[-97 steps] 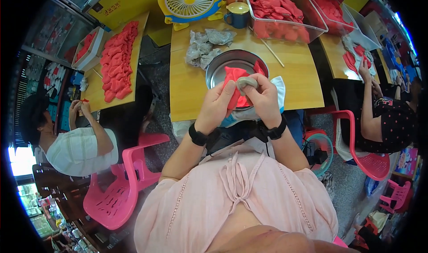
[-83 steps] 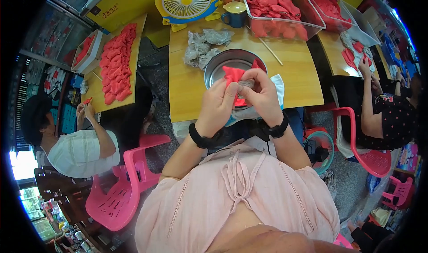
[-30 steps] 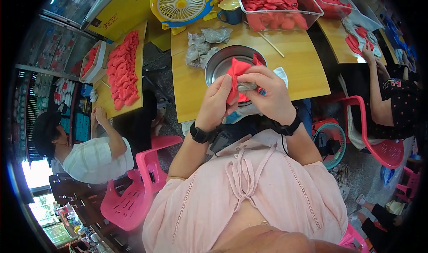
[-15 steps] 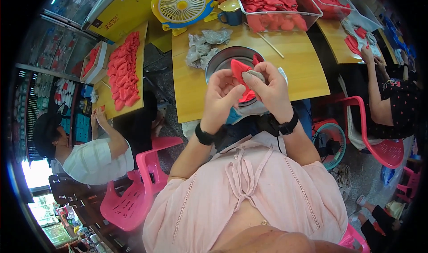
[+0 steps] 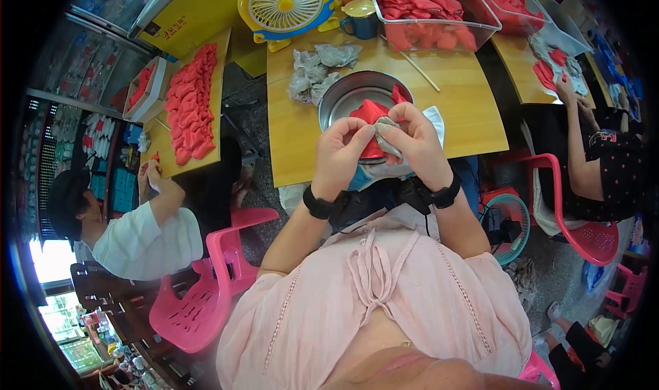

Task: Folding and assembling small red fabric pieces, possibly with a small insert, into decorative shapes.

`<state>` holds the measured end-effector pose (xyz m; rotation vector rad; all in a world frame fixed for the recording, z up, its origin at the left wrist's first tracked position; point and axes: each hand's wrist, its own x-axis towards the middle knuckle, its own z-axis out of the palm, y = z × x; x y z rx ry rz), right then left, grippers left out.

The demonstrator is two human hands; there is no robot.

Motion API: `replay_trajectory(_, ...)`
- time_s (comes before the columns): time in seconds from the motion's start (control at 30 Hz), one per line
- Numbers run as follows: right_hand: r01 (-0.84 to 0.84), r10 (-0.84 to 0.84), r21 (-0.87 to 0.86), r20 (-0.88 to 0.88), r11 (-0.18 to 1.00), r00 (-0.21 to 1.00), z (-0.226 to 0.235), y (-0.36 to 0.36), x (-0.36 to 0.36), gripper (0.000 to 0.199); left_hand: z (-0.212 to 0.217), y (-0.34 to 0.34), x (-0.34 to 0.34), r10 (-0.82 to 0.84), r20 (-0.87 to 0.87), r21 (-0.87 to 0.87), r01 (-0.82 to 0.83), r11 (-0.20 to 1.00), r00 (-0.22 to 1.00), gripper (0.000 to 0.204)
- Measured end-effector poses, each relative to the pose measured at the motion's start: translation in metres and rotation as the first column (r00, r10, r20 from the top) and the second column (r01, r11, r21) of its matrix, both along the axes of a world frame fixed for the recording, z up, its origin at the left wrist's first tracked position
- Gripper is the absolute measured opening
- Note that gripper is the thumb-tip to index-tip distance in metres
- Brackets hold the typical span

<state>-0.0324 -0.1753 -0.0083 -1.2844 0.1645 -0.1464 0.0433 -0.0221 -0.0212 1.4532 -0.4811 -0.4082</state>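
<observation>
Left hand (image 5: 341,150) and right hand (image 5: 417,143) both pinch shut on a small grey-white wrapper (image 5: 388,128) over the steel bowl (image 5: 343,95); it looks soft, light, tearable; best held by its edges

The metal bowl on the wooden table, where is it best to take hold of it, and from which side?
Probably the bare far-left rim of the metal bowl, reached from the left. The near side is covered by the left hand and right hand holding a red piece, and grey wads lie close at its upper left, so grip between those.
</observation>
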Motion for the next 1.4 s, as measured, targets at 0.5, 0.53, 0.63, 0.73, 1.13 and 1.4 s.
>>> replay_trajectory(0.5,-0.051,0.052,0.058,-0.021,0.997,0.998,-0.001,0.001,0.001,0.024,-0.006,0.002,0.004,-0.037,0.012,-0.012,0.037,0.999,0.999,0.014)
replay_trajectory(0.53,-0.039,0.039,0.003,0.083,0.999,0.996,-0.004,0.005,0.003,0.025,-0.003,0.002,0.005,-0.031,-0.07,-0.058,0.027,0.998,0.997,0.014)
replay_trajectory(0.63,-0.051,0.059,-0.066,0.136,0.997,0.989,-0.003,0.004,0.002,0.03,0.0,0.004,0.007,-0.055,-0.16,-0.111,0.037,0.993,0.986,0.013)
replay_trajectory(0.73,0.1,-0.062,-0.22,0.176,0.97,0.982,-0.019,0.003,0.009,0.029,0.001,0.002,0.003,-0.113,-0.069,-0.037,0.111,0.993,0.991,0.014)
replay_trajectory(1.13,-0.133,0.123,0.126,0.086,0.983,0.989,0.003,-0.005,-0.004,0.049,0.003,0.01,0.009,-0.104,-0.175,-0.064,0.094,0.994,0.979,0.016)
replay_trajectory(1.4,-0.155,0.261,-0.494,0.153,0.856,0.953,0.011,0.002,-0.007,0.055,0.0,0.007,0.015,-0.011,0.116,-0.078,0.02,0.997,0.993,0.02)
